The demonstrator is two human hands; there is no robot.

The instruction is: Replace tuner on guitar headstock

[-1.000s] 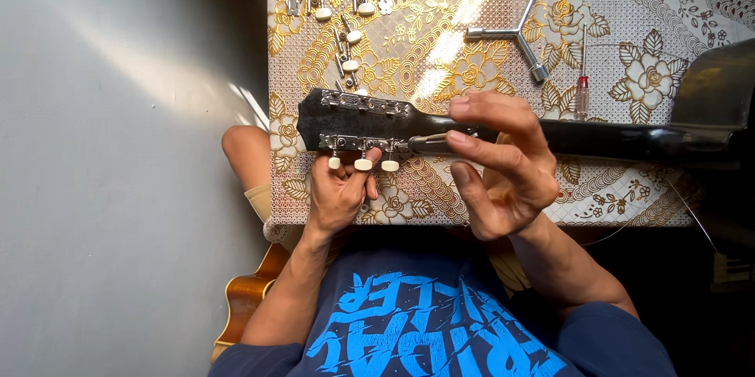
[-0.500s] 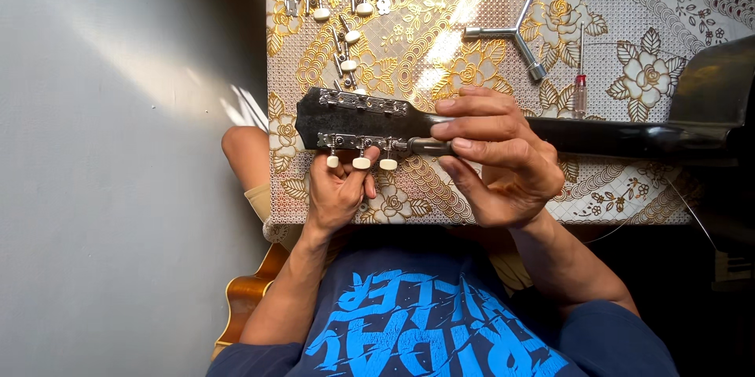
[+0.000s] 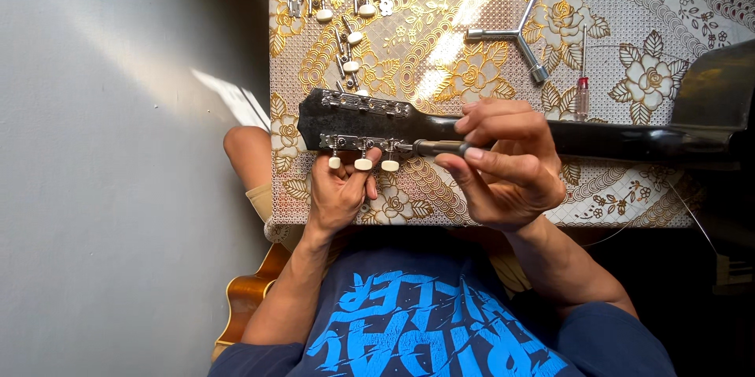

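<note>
1. Currently the headstock (image 3: pixel 354 121) is lying across the tabletop (image 3: pixel 487 55), neck running right.
2. The left hand (image 3: pixel 340 192) is closing its fingers on the pegs (image 3: pixel 362 163) along the near edge.
3. The right hand (image 3: pixel 503 161) is gripping a driver (image 3: pixel 437 147), tip at the tuner plate.
4. Judged step: fastening the tuners. Next calls for a steady tip and a firm hold on the pegs.

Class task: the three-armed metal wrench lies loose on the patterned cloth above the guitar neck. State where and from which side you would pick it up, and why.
Grip the three-way wrench from above, fingers pinching its central hub. It lies flat, arms splayed, with bare tablecloth around it, so nothing blocks a downward reach.
</note>
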